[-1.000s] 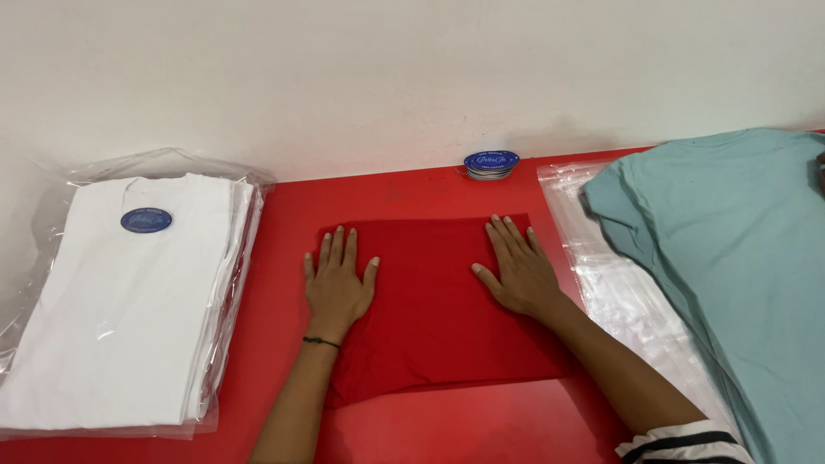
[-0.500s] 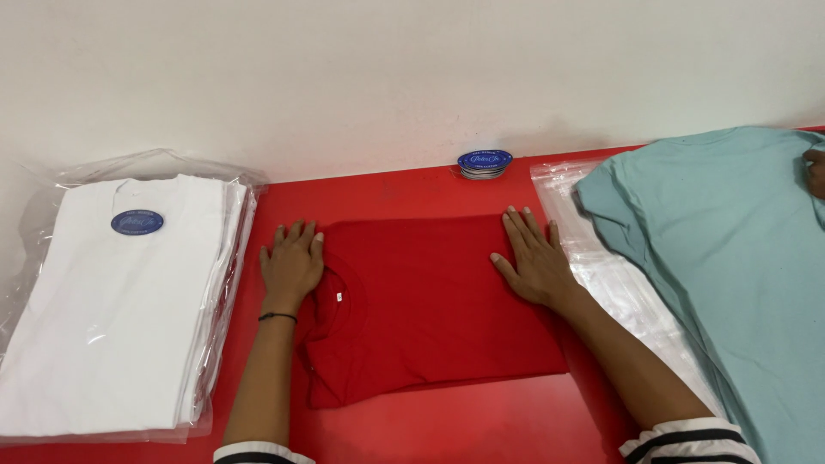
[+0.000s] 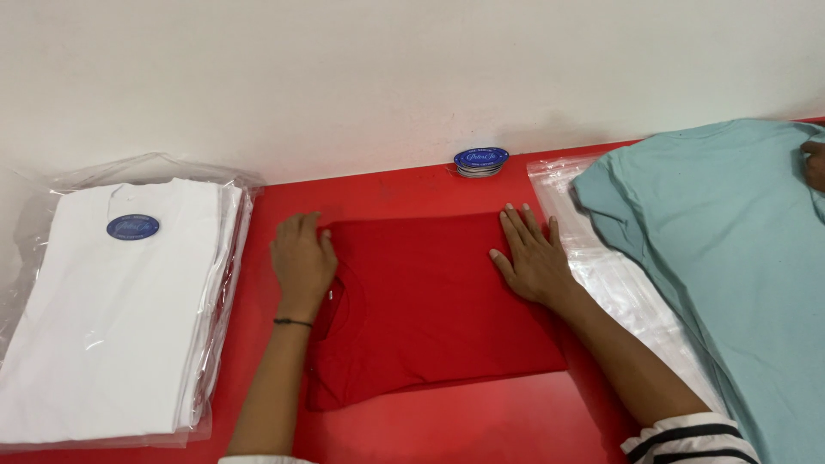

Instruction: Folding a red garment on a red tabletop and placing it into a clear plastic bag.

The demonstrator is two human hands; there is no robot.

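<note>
Red cotton, a folded red shirt (image 3: 430, 305), lies flat on the red counter (image 3: 481, 421) as the left hand (image 3: 302, 265) and right hand (image 3: 533, 258) press its two ends, fingers spread and grasping nothing (seemingly to keep the fold flat). A stack of white shirts (image 3: 112, 301) in clear plastic bears a blue oval label (image 3: 133, 227); more blue oval labels (image 3: 481, 160) sit by the wall. A pale teal shirt (image 3: 730, 258) covers a clear bag (image 3: 619, 283).

Glossy red flat tabletop (image 3: 412, 434) butted against plain white matte wall (image 3: 361, 77); soft shadow along wall's base.
</note>
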